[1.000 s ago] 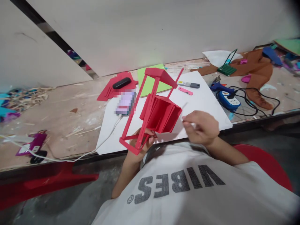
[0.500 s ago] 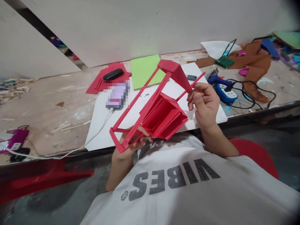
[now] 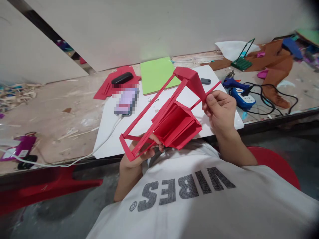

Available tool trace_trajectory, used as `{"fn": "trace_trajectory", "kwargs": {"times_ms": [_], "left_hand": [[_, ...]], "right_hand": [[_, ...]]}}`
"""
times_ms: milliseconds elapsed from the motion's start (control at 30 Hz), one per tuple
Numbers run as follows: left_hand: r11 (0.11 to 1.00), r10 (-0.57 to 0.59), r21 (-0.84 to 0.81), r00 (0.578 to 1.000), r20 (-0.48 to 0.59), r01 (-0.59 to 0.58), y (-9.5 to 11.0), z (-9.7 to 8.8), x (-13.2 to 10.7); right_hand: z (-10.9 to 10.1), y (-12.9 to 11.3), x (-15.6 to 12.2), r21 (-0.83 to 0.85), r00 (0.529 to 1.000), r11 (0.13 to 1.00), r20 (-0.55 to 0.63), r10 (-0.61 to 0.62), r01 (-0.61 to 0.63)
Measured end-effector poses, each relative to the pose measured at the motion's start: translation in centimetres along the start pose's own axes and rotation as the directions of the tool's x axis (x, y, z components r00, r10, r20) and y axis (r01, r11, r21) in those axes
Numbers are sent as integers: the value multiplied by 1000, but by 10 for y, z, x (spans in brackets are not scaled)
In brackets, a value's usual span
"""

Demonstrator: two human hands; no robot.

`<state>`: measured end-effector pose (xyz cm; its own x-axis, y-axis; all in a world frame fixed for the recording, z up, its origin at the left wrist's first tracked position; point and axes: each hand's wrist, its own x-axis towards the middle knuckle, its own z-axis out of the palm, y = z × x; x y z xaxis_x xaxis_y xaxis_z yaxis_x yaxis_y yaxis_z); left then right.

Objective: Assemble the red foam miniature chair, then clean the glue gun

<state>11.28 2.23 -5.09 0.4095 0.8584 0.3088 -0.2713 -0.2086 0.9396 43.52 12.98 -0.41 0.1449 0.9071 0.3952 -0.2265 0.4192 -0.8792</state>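
Observation:
A red paper model (image 3: 174,127) is held up over the white board, tilted. It has long thin bars forming a frame, a folded box-like part with open pockets, and a wedge-shaped end piece (image 3: 190,79). My left hand (image 3: 146,151) supports it from below at the lower left, its fingers wrapped round the bars and partly hidden behind them. With thumb and fingers closed, my right hand (image 3: 220,108) pinches the corner of the end piece, close to a thin red stick (image 3: 213,87) that juts out to the upper right.
On the white board (image 3: 107,132) lie a green sheet stack (image 3: 158,74), a phone (image 3: 127,101) with a white cable, and a small dark object (image 3: 205,81). A black case (image 3: 122,78) rests on red paper. A blue glue gun (image 3: 235,83) and blue power box (image 3: 241,98) are at right.
My right thumb and fingers have closed on the end piece's corner; they were looser before. The whole view has shifted slightly, and the model keeps nearly the same pose in my left hand.

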Motion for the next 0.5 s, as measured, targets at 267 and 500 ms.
{"fn": "trace_trajectory", "kwargs": {"times_ms": [267, 500], "left_hand": [[996, 1, -88, 1000, -25, -3, -1, -2, -4], [984, -73, -170, 985, -153, 46, -13, -9, -18]], "right_hand": [[-3, -2, 0, 79, 1000, 996, 7, 29, -29], [-2, -11, -5, 105, 999, 994, 22, 29, -31]]}}
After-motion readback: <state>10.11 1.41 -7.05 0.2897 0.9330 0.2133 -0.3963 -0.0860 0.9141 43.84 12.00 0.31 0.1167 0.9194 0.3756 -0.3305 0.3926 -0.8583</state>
